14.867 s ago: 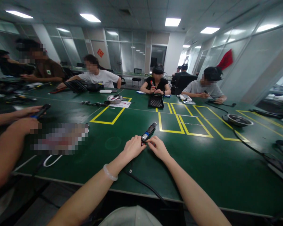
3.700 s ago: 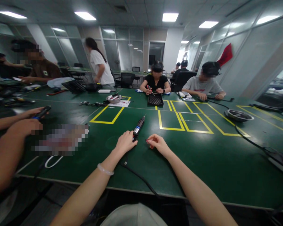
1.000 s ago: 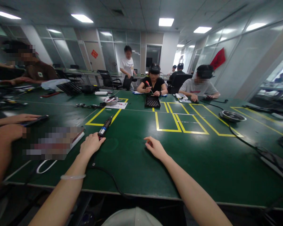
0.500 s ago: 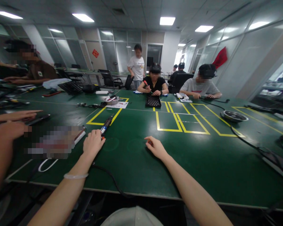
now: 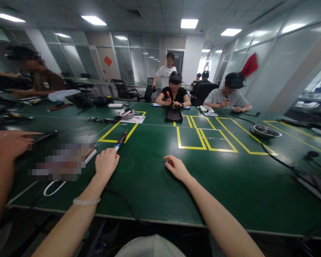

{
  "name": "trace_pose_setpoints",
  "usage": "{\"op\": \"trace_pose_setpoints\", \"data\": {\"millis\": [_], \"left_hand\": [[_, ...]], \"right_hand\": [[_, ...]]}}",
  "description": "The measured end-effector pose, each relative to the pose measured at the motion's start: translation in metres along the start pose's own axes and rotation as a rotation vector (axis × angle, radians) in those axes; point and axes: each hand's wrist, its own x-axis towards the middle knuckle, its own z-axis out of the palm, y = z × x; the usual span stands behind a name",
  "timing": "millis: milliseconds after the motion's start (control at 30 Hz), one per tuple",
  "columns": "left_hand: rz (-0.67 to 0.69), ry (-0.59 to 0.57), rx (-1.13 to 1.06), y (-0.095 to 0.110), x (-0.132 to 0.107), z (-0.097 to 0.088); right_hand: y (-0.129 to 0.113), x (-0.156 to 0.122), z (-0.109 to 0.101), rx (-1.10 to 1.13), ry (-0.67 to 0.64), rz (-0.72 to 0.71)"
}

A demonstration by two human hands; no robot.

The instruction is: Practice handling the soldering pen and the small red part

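My left hand (image 5: 106,164) is closed round the rear of a black and blue electric screwdriver (image 5: 120,142), which lies along the table with its thin tip pointing away from me. A bit of orange shows by my fingers. A black cord (image 5: 127,206) runs from near my wrist over the table's front edge. On the green table (image 5: 155,192), my right hand (image 5: 178,167) rests with fingers loosely curled and the thumb apart, nothing visible in it. Left of my left hand is a blurred-out flat item (image 5: 66,162) with a white strap loop (image 5: 53,188).
A co-worker's hand (image 5: 9,142) reaches in from the left. Yellow tape outlines (image 5: 192,147) mark the table. Across from me, a seated person works over a black tray (image 5: 173,115). A round metal-rimmed device (image 5: 265,132) with cables lies at right; a bowl (image 5: 126,113) stands on paper.
My hands have hardly moved. The co-worker's hand at left has shifted. The standing person has moved right, and the seated person at right has raised a hand towards the face.
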Motion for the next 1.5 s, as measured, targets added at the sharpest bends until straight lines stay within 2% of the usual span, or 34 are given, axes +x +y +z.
{"op": "trace_pose_setpoints", "data": {"millis": [100,400,633,800,933,1167,1300,1400,1500], "left_hand": [[0.019,0.003,0.004,0.002,-0.001,-0.001],[-0.08,-0.054,-0.016,0.005,-0.001,-0.003],[-0.002,0.031,0.031,0.01,-0.003,0.003],[-0.054,-0.059,-0.035,0.009,-0.005,-0.006],[-0.088,-0.074,-0.046,0.008,-0.005,-0.006],[-0.111,0.006,-0.067,0.01,-0.004,-0.004],[-0.038,0.092,-0.296,0.017,-0.002,-0.009],[0.108,0.032,-0.659,0.036,-0.005,-0.014],[0.28,-0.012,-0.923,0.066,-0.01,-0.021]], "right_hand": [[0.001,0.0,0.001,-0.003,0.002,-0.001],[-0.001,0.001,0.0,-0.016,-0.001,-0.013],[-0.001,0.0,0.0,-0.029,-0.005,-0.013],[0.0,0.001,0.001,-0.035,-0.012,-0.013],[0.0,0.0,0.0,-0.044,-0.016,-0.02],[0.001,0.0,0.001,-0.047,-0.015,-0.03],[0.003,0.001,0.001,-0.033,-0.008,-0.029],[0.001,0.001,0.0,0.014,0.011,-0.027],[-0.002,0.001,-0.001,0.141,0.011,0.009]]}}
